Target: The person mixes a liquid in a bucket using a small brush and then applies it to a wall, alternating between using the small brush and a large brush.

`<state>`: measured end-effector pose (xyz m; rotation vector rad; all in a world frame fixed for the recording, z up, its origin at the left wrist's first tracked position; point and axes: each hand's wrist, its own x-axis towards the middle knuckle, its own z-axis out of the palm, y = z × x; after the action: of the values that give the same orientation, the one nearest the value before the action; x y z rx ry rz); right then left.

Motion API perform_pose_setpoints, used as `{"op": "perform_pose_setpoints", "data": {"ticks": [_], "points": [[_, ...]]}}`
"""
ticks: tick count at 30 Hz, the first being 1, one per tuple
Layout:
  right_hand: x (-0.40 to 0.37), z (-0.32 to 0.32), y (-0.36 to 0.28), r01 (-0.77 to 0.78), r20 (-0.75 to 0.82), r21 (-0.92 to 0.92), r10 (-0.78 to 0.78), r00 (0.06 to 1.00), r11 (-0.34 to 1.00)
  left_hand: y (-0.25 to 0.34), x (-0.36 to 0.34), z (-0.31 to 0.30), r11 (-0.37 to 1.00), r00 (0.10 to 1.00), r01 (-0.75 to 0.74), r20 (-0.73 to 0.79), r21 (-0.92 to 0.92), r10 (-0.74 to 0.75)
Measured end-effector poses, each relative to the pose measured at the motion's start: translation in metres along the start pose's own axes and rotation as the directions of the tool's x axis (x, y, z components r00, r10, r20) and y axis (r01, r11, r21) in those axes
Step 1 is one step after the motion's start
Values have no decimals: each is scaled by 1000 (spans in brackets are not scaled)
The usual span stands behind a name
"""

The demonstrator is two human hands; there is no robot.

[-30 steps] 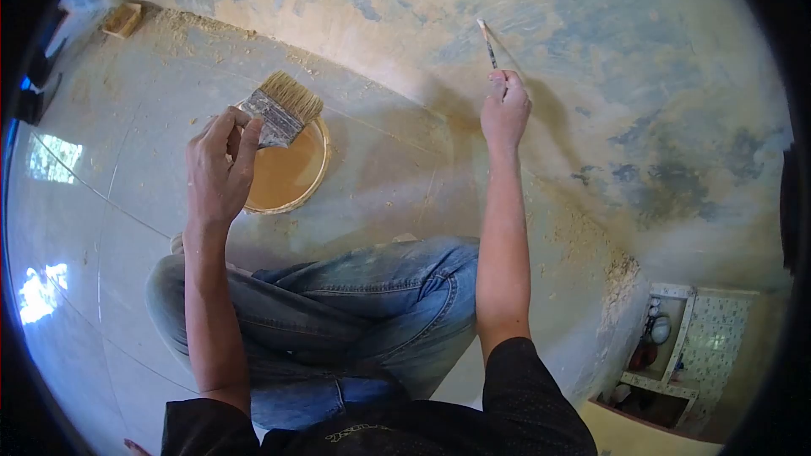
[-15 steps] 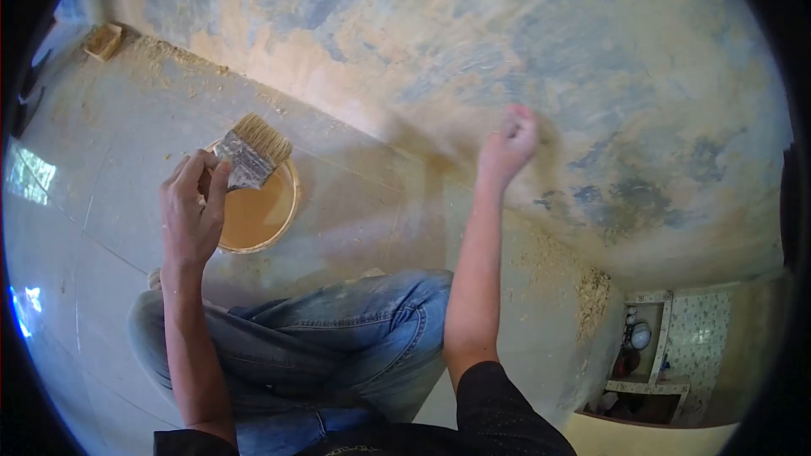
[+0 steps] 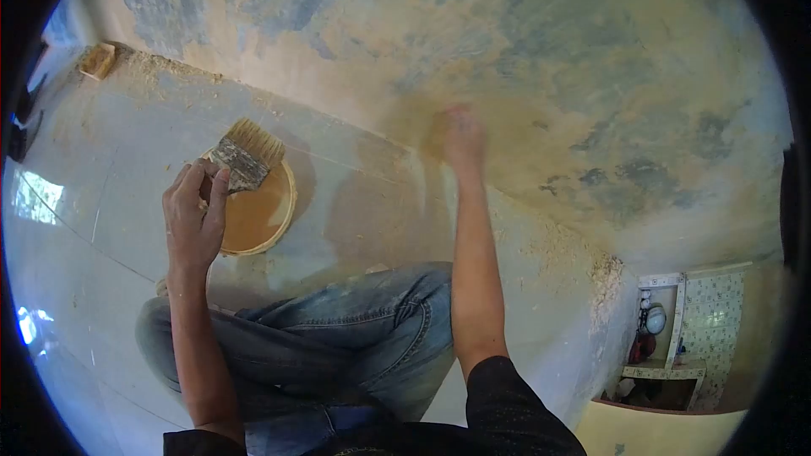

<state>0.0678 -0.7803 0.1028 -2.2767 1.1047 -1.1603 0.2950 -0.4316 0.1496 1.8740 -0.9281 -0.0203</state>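
Observation:
My left hand (image 3: 196,215) grips a wide paintbrush (image 3: 247,156) by its handle. The brush has pale bristles and a ferrule crusted with dried material, and it is held tilted over a round bucket (image 3: 258,224). Cloudy tan liquid partly fills that bucket, and the brush and hand hide part of its rim. Low on the patchy wall (image 3: 524,51), my right hand (image 3: 465,143) is blurred by motion. Its fingers look curled closed near the wall surface; anything inside them is hidden.
Crumbly scrapings (image 3: 606,279) lie along the foot of the wall. A small yellowish box-like object (image 3: 97,61) sits in the far left corner. My bent legs in jeans (image 3: 355,321) are close to the bucket. Tiled shelves (image 3: 667,371) stand at the lower right.
My right hand has moved left along the wall and a little lower. My left hand still holds the brush over the bucket, almost unmoved. The view has shifted slightly.

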Motion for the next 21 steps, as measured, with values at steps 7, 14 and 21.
{"op": "perform_pose_setpoints", "data": {"ticks": [7, 14, 21], "points": [[16, -15, -56, -201, -16, 176, 207, 978, 964, -2, 2, -6, 999, 1000, -5, 5, 32, 5], [-3, 4, -11, -291, 358, -225, 357, 863, 930, 1, 0, 1, 1000, 999, -32, 25, -1, 32], [7, -1, -19, -147, -158, 184, 177, 971, 972, 0, 0, -6, 1000, 1000, 15, -3, -22, -15]]}}
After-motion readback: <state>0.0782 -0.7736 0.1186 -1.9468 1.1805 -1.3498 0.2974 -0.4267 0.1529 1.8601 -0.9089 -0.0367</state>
